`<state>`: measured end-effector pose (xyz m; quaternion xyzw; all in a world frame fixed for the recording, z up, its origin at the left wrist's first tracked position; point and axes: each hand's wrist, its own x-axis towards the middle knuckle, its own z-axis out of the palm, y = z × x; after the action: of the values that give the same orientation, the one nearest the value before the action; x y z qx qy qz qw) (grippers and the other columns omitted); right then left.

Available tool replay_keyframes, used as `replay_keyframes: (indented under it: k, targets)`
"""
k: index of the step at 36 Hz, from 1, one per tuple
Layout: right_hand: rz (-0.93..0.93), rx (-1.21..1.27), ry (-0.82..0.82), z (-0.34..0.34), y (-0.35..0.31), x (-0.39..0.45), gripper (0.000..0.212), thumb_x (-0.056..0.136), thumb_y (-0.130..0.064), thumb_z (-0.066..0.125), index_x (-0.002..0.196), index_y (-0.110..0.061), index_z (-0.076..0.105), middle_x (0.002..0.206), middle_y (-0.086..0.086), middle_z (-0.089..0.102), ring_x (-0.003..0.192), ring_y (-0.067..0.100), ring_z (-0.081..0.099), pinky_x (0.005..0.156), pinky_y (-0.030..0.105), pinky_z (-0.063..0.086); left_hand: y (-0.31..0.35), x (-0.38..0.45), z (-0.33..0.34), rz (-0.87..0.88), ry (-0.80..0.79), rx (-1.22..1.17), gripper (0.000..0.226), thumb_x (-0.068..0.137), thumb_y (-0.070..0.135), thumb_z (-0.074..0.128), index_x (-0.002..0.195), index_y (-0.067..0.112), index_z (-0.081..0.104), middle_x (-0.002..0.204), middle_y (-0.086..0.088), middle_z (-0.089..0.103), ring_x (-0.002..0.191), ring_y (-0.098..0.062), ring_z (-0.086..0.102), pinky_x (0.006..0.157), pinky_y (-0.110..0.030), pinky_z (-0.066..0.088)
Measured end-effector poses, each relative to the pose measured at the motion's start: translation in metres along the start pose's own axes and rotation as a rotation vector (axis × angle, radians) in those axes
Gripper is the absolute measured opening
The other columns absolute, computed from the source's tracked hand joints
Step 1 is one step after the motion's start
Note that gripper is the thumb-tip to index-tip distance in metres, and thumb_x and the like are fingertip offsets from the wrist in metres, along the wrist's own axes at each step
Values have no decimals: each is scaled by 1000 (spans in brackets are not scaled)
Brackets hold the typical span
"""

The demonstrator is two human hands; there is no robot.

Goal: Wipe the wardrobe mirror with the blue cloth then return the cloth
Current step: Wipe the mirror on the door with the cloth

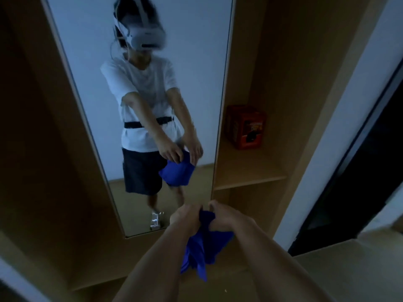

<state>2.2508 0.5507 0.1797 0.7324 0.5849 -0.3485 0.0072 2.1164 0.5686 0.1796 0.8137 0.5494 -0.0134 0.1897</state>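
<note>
The blue cloth (201, 247) hangs bunched between both of my hands, in front of the wardrobe and below the mirror's bottom edge. My left hand (185, 216) grips its upper left part and my right hand (224, 216) grips its upper right part, the two hands almost touching. The tall wardrobe mirror (139, 83) stands ahead and to the left, set in a wooden door. It reflects a person in a white shirt and dark shorts holding the same cloth. Neither hand touches the glass.
To the right of the mirror is an open wooden shelf (250, 177) with a red box (246, 127) on it. A white wall edge (340, 118) and a dark doorway (359, 171) lie further right. The room is dim.
</note>
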Motion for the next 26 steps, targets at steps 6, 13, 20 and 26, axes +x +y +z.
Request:
replay_keyframes:
  k: [6,13,20,26]
  targets:
    - [-191,-87,96,37,-39,-16,67,78,-36,71,137,-25,41,135,2,50,123,27,47,101,45,39,-34,-26,-8,-14,27,35,27,90,21,48,117,25,52,117,-3,58,104,-24,58,78,-37,48]
    - [-133,151,78,30,-71,-25,8,84,-13,47,82,-18,53,80,3,55,69,17,53,55,26,36,-64,-46,-18,-164,212,-274,39,76,41,67,107,25,50,100,-1,61,88,-22,60,75,-41,54]
    - [-64,516,34,25,-95,-30,42,69,-9,49,110,-15,42,94,10,47,72,21,43,58,32,31,-84,-59,-9,-543,375,-734,114,72,61,69,150,19,-3,155,-13,19,138,-36,27,106,-50,31]
    - [-10,647,147,26,-108,-27,13,80,-28,55,89,-19,51,84,4,52,69,16,45,63,32,37,-82,-65,-6,-651,476,-653,38,92,34,54,123,14,47,100,-3,57,86,-18,58,72,-34,52]
